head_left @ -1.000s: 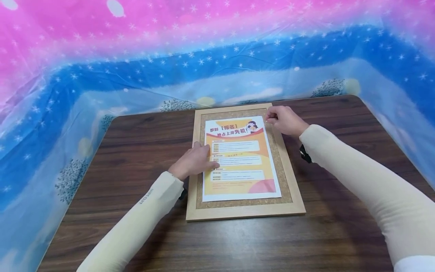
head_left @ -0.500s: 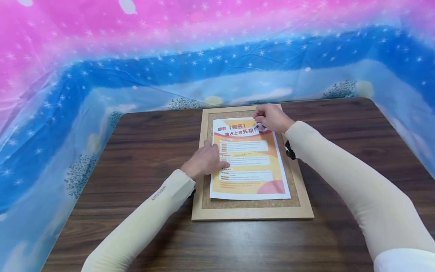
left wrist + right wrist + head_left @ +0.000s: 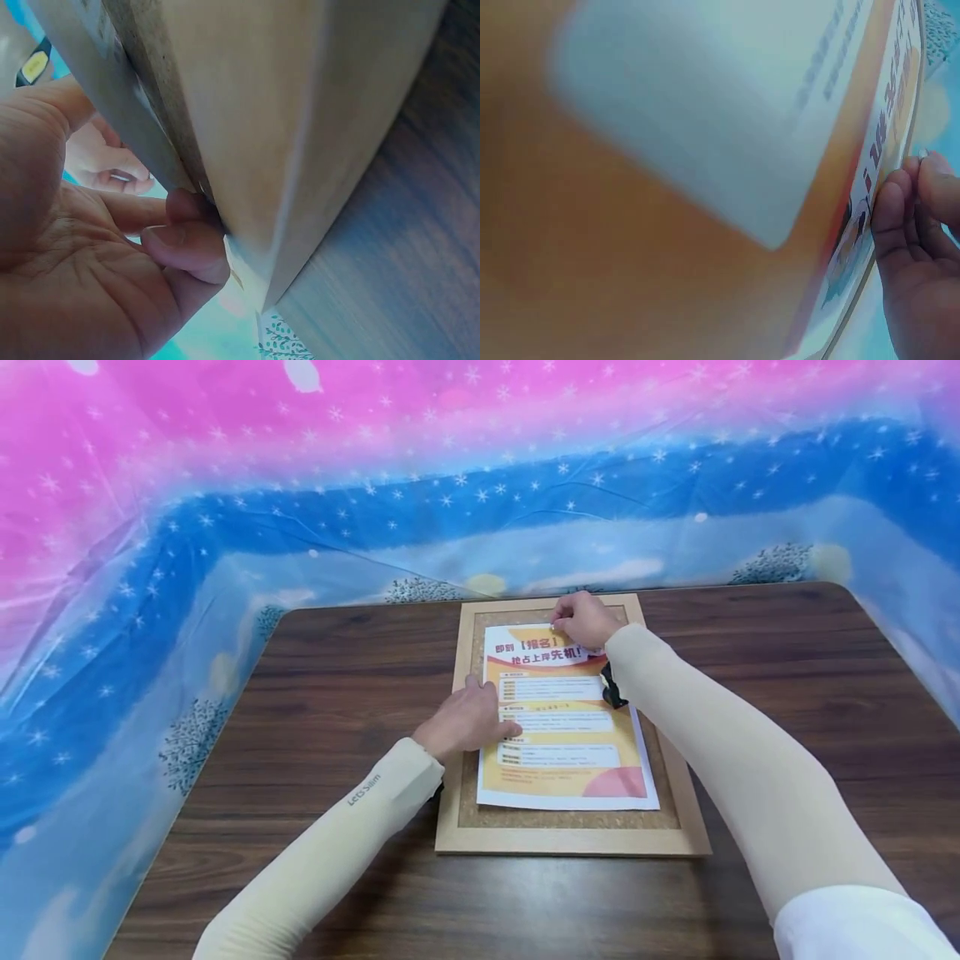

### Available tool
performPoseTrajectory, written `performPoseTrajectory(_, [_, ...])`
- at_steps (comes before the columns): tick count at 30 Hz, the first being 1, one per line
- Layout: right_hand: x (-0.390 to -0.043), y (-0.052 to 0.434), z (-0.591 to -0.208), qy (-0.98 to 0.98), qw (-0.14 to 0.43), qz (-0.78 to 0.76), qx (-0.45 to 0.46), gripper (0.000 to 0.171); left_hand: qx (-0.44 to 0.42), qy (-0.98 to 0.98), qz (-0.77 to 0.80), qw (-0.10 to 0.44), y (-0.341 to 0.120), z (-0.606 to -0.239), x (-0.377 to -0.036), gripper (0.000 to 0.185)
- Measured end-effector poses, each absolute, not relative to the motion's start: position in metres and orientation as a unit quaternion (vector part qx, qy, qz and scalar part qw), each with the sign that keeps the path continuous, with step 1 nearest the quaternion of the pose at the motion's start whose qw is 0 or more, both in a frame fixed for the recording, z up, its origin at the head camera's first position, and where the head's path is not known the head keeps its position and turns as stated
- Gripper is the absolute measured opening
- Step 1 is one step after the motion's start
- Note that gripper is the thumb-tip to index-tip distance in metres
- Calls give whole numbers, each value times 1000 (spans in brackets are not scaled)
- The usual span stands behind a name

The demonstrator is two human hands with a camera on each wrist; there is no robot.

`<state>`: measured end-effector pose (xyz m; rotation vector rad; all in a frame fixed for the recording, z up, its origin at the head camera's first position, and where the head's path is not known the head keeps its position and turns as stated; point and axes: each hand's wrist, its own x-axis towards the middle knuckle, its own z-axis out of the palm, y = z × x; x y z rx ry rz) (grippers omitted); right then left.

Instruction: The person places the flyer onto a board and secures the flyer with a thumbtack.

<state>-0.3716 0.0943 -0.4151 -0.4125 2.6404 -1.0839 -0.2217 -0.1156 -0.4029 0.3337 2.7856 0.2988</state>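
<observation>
Two hands on a flyer laid over a cork board on a wooden desk.

Head view: the cork board [image 3: 572, 842] lies flat at the middle of the desk [image 3: 787, 693], its far edge close to the desk's far edge, with bare wood wide on the left, right and near sides. The orange flyer [image 3: 566, 739] sits inside the frame, a cork margin showing along its near and left edges. The left hand [image 3: 468, 720] rests on the flyer's left edge, fingers fairly straight and pressing down. The right hand [image 3: 581, 618] is at the flyer's far edge, fingertips bunched; what they pinch is too small to tell. A starry plastic sheet [image 3: 225, 527] rises behind the desk.
Left wrist view: the left hand's fingers [image 3: 184, 244] touch the board's edge.
Right wrist view: the right hand's fingertips [image 3: 922, 184] are pressed together just beside the flyer's printed edge.
</observation>
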Motion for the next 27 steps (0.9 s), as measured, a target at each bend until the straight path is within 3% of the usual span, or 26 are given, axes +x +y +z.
performPoseTrajectory(14, [-386, 87, -405, 908, 193, -365, -72, 17, 119, 972, 124, 158, -116, -405, -220, 68])
performPoseTrajectory(27, [-391, 81, -404, 906, 202, -371, -35, 13, 115, 972, 131, 159, -118, -406, -222, 65])
